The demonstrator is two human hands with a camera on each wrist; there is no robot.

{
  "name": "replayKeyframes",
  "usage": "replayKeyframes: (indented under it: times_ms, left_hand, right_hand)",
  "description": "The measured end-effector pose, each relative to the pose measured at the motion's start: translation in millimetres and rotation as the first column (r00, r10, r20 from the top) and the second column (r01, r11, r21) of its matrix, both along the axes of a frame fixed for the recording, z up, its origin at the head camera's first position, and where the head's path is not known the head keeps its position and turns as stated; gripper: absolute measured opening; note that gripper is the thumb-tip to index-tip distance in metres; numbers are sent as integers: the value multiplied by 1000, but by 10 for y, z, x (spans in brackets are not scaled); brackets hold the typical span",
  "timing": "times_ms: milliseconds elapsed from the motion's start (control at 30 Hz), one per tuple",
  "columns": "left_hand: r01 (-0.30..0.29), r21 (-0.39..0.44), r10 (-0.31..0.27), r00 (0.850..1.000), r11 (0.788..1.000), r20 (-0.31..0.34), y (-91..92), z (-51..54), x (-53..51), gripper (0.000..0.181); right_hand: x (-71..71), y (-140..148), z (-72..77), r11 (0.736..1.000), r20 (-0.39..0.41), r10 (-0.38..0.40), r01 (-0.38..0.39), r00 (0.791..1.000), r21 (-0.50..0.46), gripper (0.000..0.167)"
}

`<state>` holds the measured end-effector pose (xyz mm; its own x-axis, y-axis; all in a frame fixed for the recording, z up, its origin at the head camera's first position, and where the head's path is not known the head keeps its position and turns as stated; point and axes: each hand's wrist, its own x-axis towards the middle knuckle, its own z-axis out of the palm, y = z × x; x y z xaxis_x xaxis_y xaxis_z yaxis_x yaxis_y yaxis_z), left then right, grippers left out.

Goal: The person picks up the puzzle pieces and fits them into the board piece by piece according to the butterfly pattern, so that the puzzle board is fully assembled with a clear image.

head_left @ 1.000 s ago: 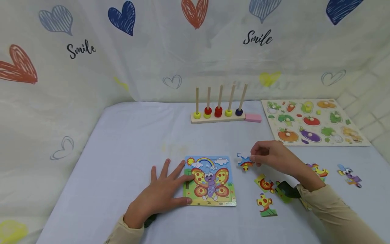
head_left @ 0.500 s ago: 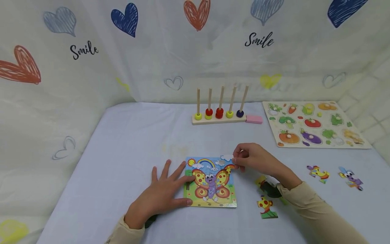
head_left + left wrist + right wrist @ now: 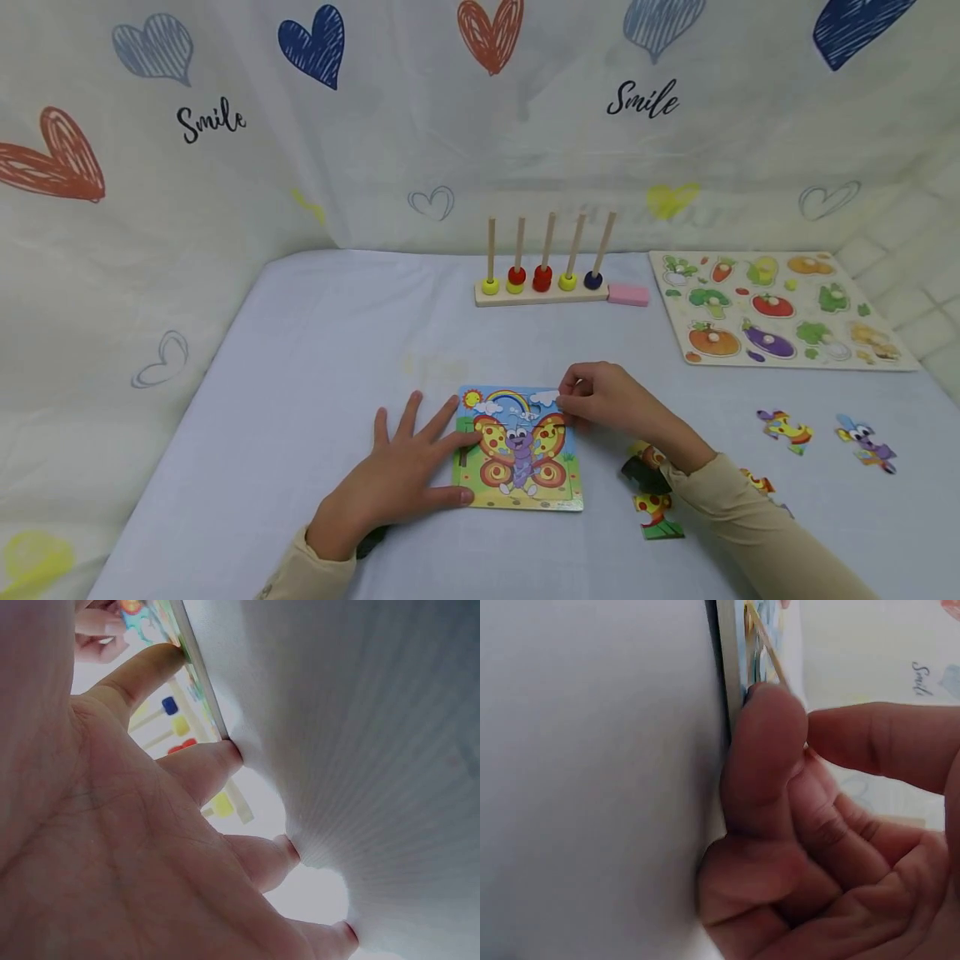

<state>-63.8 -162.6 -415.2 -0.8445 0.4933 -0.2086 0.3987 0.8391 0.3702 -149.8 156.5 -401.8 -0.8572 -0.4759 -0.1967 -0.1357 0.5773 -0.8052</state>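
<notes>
The square butterfly board (image 3: 517, 450) lies flat on the white cloth. My left hand (image 3: 397, 475) rests with spread fingers on its left edge; in the left wrist view a fingertip of the left hand (image 3: 165, 802) touches the board's edge. At the board's upper right corner, my right hand (image 3: 615, 404) pinches a cloud puzzle piece (image 3: 545, 398). The right wrist view has the thin piece (image 3: 769, 645) tilted between thumb and finger of the right hand (image 3: 817, 810), one side against the board. The fingers partly cover it.
Loose puzzle pieces (image 3: 658, 517) lie under and beside the right forearm, with two more (image 3: 786, 429) (image 3: 866, 443) farther right. A wooden peg counter (image 3: 542, 294) with a pink end (image 3: 627, 295) stands at the back, left of a vegetable board (image 3: 780, 312).
My right hand has moved left with the cloud piece, from beside the board to its upper right corner. The left hand has stayed on the board.
</notes>
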Motion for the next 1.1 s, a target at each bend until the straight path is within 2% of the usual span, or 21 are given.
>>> replayKeyframes:
  times_ms: [100, 233, 500, 1100]
  left_hand:
    - [-3, 3, 3, 1000, 1000, -3, -2, 5, 5, 69]
    - [-9, 4, 9, 1000, 1000, 11, -2, 7, 15, 69]
    - [-1, 2, 1, 1000, 1000, 3, 3, 8, -3, 70]
    - [-19, 14, 18, 999, 1000, 32, 2, 24, 1, 70]
  right_hand:
    - [15, -47, 4, 999, -19, -21, 22, 1000, 42, 13]
    - [48, -86, 32, 994, -6, -47, 48, 999, 101, 16]
    - [30, -100, 54, 985, 4, -45, 44, 999, 168, 18]
    - [-13, -260, 59, 945, -77, -9, 33, 997, 326, 25]
